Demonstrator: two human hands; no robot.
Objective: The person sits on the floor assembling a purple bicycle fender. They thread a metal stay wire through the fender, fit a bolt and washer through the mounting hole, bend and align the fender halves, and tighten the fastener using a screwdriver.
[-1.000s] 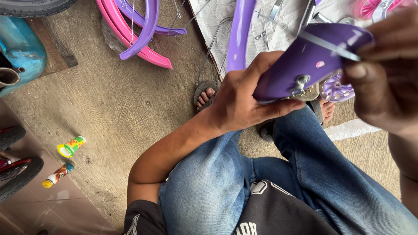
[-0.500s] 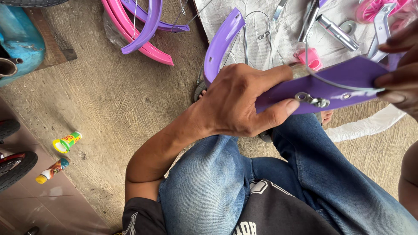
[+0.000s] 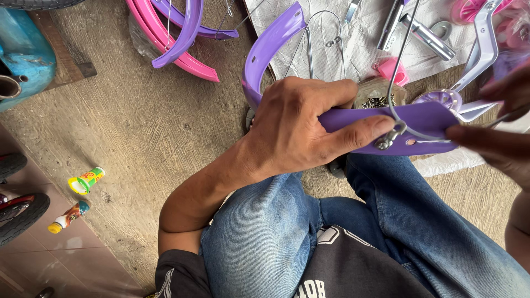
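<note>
My left hand grips a purple bicycle mudguard by its near end, thumb pressed along its edge beside a small metal bracket. A thin wire stay rises from the bracket. My right hand comes in from the right edge, blurred, with fingers on the mudguard's far end and on the wire. Both hands hold the mudguard above my jean-clad knees.
Another purple mudguard lies on the concrete floor next to white paper holding metal parts and a pink piece. Pink and purple mudguards lie top left. A blue container, two small bottles and tyres are at left.
The mudguard in my hands has turned from showing its broad face to lying flat and edge-on, and it sits lower. My right hand slid toward its far end. The view shifted up.
</note>
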